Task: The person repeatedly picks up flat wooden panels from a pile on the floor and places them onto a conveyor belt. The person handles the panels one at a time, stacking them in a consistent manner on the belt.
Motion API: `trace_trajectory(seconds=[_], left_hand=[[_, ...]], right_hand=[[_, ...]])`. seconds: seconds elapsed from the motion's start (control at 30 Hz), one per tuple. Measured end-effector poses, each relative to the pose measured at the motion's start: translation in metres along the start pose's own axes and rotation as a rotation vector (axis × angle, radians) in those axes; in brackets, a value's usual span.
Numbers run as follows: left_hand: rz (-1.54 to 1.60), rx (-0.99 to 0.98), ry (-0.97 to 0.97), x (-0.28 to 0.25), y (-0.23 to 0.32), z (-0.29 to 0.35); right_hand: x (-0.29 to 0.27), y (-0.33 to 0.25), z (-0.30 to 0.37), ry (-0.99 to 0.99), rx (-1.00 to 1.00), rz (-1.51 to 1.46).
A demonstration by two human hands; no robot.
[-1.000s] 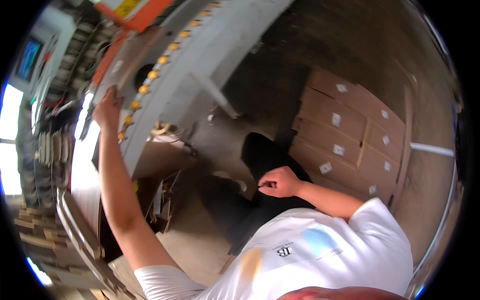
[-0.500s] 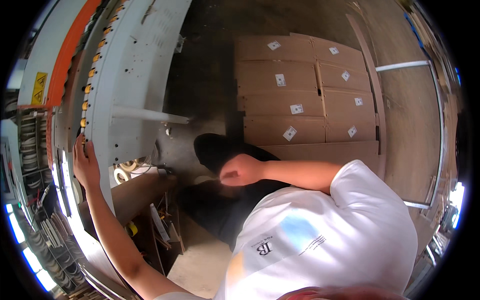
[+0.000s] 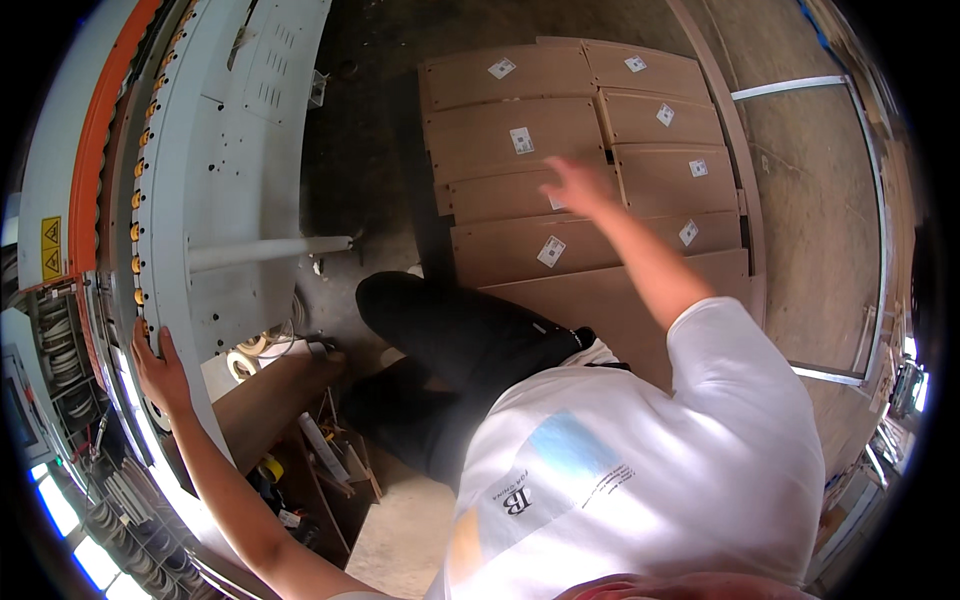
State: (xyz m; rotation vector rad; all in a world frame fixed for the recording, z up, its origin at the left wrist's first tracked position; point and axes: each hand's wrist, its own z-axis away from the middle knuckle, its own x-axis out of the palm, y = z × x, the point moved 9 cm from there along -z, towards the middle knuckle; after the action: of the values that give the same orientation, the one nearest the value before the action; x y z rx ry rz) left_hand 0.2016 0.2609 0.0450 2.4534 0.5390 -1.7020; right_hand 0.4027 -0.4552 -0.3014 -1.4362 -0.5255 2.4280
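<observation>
My left hand [image 3: 163, 375] rests on the edge of a long grey machine [image 3: 240, 180], at the near end of its row of yellow rollers [image 3: 136, 201]. Its fingers are stretched out and nothing is seen in them. My right hand [image 3: 583, 187] reaches out over stacked brown panels [image 3: 500, 203], slightly blurred, fingers apart and holding nothing visible. It partly covers one white label; whether it touches the panels I cannot tell. The panels lie in two columns, and several carry a white label [image 3: 551, 251].
A pale horizontal bar [image 3: 270, 252] juts from the machine toward my legs. Rolls of edge tape [image 3: 242, 364] and a brown board [image 3: 270, 400] sit beneath the machine. Beyond the panels, a pale metal frame [image 3: 875, 200] lies along the right. An orange machine cover [image 3: 92, 150] rises at the left.
My right arm has swung from beside my legs outward over the panels, and its hand has opened. My left hand stays on the machine's edge. The view has shifted a little.
</observation>
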Motion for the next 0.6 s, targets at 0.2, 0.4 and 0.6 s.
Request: trace_trajectory(seconds=[0.2,0.4,0.6], left_hand=[[-0.015,-0.01,-0.006,0.0,0.005,-0.003],[-0.027,-0.09,-0.028,-0.002,0.013,0.001],[-0.064,-0.08,-0.044,0.006,0.008,0.004]], right_hand=[[-0.077,0.172,-0.028,0.041,0.227,0.44],[-0.094,0.162,-0.027,-0.057,0.183,0.632],[-0.127,0.153,-0.029,-0.073,0.046,0.562]])
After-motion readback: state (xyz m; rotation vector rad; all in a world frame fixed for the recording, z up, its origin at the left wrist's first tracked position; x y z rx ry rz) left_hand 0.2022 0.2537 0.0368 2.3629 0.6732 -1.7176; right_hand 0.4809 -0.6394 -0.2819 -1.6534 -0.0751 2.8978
